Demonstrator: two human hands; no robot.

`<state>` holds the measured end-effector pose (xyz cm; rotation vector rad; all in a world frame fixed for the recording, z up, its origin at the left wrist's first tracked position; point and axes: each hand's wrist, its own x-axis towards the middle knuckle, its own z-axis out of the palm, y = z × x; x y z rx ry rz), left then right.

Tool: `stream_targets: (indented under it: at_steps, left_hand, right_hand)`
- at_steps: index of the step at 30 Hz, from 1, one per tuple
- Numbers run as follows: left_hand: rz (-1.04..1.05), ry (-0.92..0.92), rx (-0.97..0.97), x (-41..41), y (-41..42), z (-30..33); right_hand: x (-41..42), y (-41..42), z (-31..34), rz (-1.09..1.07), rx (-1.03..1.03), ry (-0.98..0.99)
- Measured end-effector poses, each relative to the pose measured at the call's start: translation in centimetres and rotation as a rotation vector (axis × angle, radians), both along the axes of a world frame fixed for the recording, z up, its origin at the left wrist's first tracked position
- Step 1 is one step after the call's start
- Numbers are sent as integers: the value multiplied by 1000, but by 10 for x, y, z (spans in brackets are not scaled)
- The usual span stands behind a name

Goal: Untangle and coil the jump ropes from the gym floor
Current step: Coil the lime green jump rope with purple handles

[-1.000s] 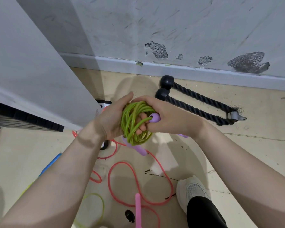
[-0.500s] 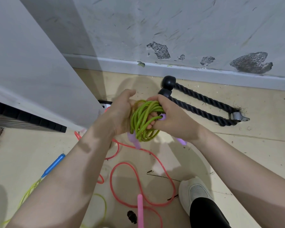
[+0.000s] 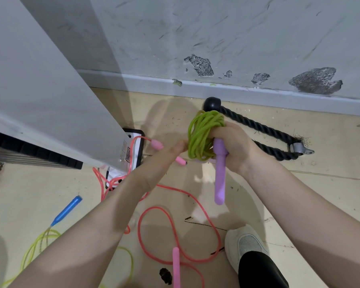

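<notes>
My right hand grips a coiled green jump rope together with its purple handle, which hangs down below the fist. My left hand reaches to the left side of the coil and touches it; its fingertips are hidden behind the loops. A red-pink jump rope lies loose in loops on the floor, with one pink handle near the cabinet corner and another pink handle at the bottom. A yellow-green rope with a blue handle lies at lower left.
A grey cabinet stands at the left. A black braided triceps rope lies by the scuffed wall's baseboard. A black-and-white flat device sits by the cabinet corner. My white shoe is at the lower right.
The coil moved right and up in my right hand, and the purple handle now hangs free below it. My left hand has loosened off the coil to its left edge.
</notes>
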<state>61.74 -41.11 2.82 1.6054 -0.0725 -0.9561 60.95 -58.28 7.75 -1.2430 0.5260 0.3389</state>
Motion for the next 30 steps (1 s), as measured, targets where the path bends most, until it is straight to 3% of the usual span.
stream_targets:
  at_steps: [3, 6, 8, 11, 14, 16, 21, 25, 30]
  left_hand:
    - [-84, -52, -46, -4, 4, -1]
    - [37, -1, -191, -5, -3, 7]
    - [278, 36, -258, 0, -11, 17]
    - [478, 81, -236, 11, -17, 27]
    - [393, 140, -56, 12, -18, 33]
    - [267, 76, 25, 10, -15, 33]
    - [156, 54, 7, 8, -11, 33]
    - [261, 162, -17, 1, -23, 24]
    - [443, 169, -51, -3, -25, 12]
  right_hand:
    - [0, -8, -7, -59, 260, 219]
    - [0, -14, -9, -78, 283, 223]
    - [-1, -17, -11, 3, 107, 101]
    - [-2, -13, -13, 225, -382, -15]
    - [-1, -11, -12, 329, -740, -72]
    - [0, -11, -9, 393, -906, -136]
    - [-7, 5, -14, 461, -1031, -270]
    - [-5, 13, -21, 428, -1141, -321]
    - [-9, 10, -32, 487, -892, -344]
